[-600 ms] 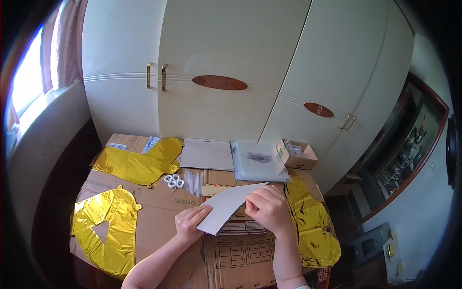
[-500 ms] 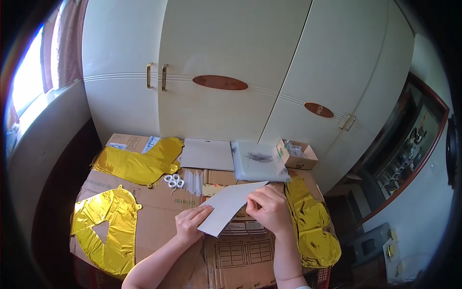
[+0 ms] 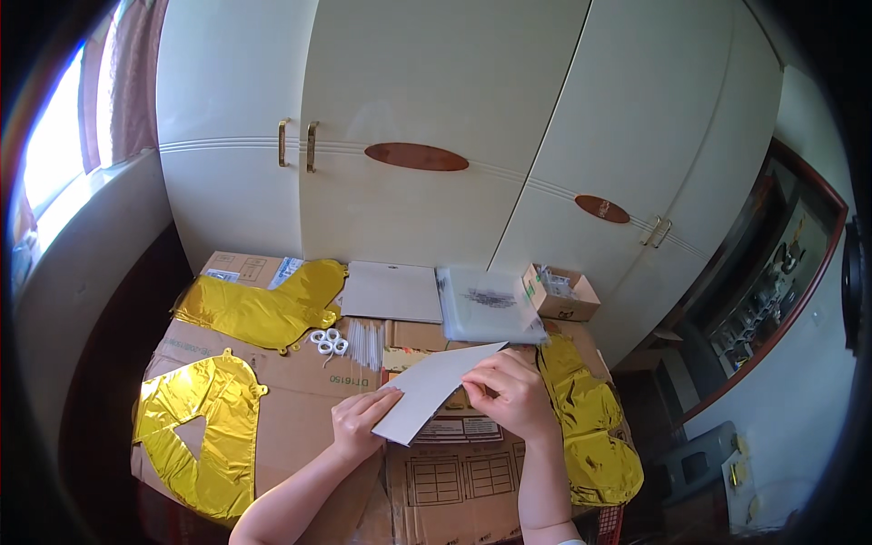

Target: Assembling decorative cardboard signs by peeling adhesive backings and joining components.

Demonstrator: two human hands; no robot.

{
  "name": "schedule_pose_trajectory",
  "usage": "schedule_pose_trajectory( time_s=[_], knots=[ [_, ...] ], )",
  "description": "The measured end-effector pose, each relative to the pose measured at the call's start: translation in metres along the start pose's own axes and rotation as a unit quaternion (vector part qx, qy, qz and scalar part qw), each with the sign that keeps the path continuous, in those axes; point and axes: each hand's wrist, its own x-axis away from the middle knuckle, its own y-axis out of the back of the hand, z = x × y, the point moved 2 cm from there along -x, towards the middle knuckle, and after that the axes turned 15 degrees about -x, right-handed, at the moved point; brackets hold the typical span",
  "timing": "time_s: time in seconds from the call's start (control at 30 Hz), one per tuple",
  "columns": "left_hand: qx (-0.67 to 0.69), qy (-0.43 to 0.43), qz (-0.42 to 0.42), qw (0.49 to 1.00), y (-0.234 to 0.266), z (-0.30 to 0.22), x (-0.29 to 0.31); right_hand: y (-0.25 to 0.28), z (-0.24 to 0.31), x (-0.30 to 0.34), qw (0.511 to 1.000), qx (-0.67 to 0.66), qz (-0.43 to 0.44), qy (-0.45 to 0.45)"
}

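A stiff, pale cardboard sheet (image 3: pixel 425 391) is held up at a tilt above the cardboard-covered table, its far corner pointing right. My left hand (image 3: pixel 359 422) grips its near left edge, fingers lying over the top face. At the sheet's right edge is my right hand (image 3: pixel 510 392), its fingers curled and thumb and fingertips drawn together. Whatever they pinch there is hidden or too small to make out. Beneath the sheet, a box or package with printed panels (image 3: pixel 459 430) partly shows.
Gold foil balloons (image 3: pixel 213 436) lie flat at the left, and more gold foil (image 3: pixel 595 436) at the right. Behind are white ribbon rolls (image 3: pixel 328 342), thin white sticks (image 3: pixel 367 345), a grey-white board (image 3: pixel 392 291), clear plastic bags (image 3: pixel 490 309) and a small box (image 3: pixel 568 304). White cabinets (image 3: pixel 427 82) stand beyond.
My right hand has shifted slightly left and its fingers have turned a little along the sheet's edge. My left hand and the sheet stay almost where they were.
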Motion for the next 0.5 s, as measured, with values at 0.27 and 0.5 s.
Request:
schedule_pose_trajectory(
  time_s=[0.27,0.5],
  knots=[
    [-0.002,0.01,0.006,1.0,0.001,0.002,0.0,-0.012,0.007,-0.005,0.995,0.092,-0.029,0.032],
    [0.002,0.012,0.003,1.0,0.0,0.0,-0.002,-0.02,0.001,0.002,0.996,0.055,-0.071,-0.011]
  ],
)
